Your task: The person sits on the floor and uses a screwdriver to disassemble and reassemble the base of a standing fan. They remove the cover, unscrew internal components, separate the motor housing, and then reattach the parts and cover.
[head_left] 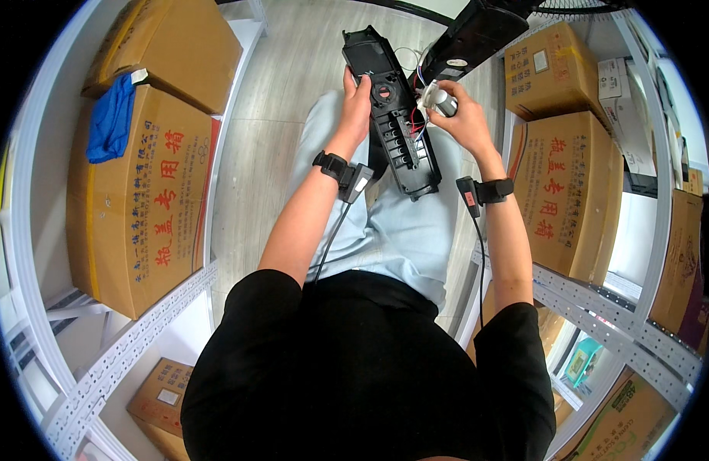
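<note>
A long black plastic control panel housing [385, 100], its inner side up with a row of button parts, rests tilted over my lap. My left hand [356, 100] is closed on its left edge, thumb on the inner face. Beside the right edge, my right hand [463, 119] pinches a small grey and white cylindrical part [444, 103]. Thin red, blue and white wires [417, 115] run between that part and the housing. Just beyond stands a black fan column [471, 38] with an oval pale label; the wires also reach toward it.
A black wire fan grille [581, 6] shows at the top right. Metal shelves [132, 346] with cardboard boxes [151, 207] flank me on the left, and more boxes [566, 192] fill the right racks. A blue cloth [112, 119] hangs over a left box. Grey floor [285, 46] lies ahead.
</note>
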Action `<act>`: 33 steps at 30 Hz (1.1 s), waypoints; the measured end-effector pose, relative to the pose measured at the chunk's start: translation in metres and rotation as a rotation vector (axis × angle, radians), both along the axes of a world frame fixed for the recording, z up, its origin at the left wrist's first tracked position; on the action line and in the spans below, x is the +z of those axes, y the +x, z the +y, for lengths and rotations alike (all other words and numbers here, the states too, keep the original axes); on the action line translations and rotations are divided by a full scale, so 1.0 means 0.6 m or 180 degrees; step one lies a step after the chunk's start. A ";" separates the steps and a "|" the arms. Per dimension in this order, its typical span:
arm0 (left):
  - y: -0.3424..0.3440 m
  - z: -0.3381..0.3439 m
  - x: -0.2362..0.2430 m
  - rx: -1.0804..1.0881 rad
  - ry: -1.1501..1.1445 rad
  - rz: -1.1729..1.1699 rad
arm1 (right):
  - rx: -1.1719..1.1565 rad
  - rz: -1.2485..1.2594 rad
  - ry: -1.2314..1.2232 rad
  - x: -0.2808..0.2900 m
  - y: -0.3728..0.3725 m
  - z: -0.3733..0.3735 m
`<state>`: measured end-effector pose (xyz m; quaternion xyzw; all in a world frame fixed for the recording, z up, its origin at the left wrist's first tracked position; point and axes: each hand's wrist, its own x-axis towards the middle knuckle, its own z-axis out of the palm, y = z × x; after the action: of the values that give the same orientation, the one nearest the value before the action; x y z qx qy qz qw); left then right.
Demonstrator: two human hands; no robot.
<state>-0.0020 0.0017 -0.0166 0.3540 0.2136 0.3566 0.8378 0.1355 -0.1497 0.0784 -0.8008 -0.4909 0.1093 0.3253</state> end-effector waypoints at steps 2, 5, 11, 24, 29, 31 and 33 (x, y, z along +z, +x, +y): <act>-0.003 -0.004 0.007 -0.0014 -0.0028 0.0034 | 0.0051 0.0049 -0.0051 -0.004 -0.001 0.000; -0.002 -0.005 0.012 -0.0022 -0.0012 -0.0016 | 0.0127 -0.0025 -0.0021 -0.009 -0.005 0.003; 0.000 -0.003 0.001 -0.0085 0.0258 0.0117 | 0.0274 -0.0338 0.0059 -0.010 -0.028 0.023; 0.002 -0.003 -0.005 -0.0017 0.0447 0.0238 | 0.0381 -0.0512 0.0025 -0.014 -0.044 0.050; 0.005 -0.004 -0.005 0.0011 0.0505 0.0226 | 0.0301 -0.0388 0.0241 -0.004 -0.042 0.029; 0.003 -0.005 -0.003 0.0012 0.0478 0.0245 | 0.0136 -0.0289 -0.0038 0.013 -0.047 0.009; 0.000 -0.006 -0.002 -0.0021 0.0369 0.0217 | -0.0045 -0.0180 -0.0493 0.036 -0.056 -0.015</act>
<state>-0.0019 -0.0020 -0.0179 0.4145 0.2199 0.3534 0.8093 0.1021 -0.1585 0.1001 -0.8298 -0.4842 0.1220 0.2491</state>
